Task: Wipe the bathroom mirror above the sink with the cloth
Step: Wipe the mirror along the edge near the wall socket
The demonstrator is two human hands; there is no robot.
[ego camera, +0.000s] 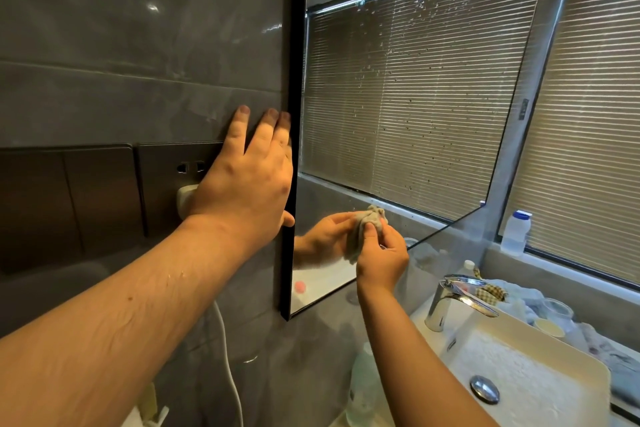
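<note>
Right hand [381, 258] pinches the bunched cloth [367, 229] against the mirror [415, 97], low near its left edge. Cloth looks soft, light, limp: best kept wadded. Left hand [249, 177] flat, fingers straight, bracing on wall beside the frame. Glass likely fragile: moderate pressure.

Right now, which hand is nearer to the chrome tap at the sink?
The right hand. It holds the cloth against the mirror, just up and left of the tap. The left hand lies flat on the wall tile beside the mirror's black frame, farther off.
</note>
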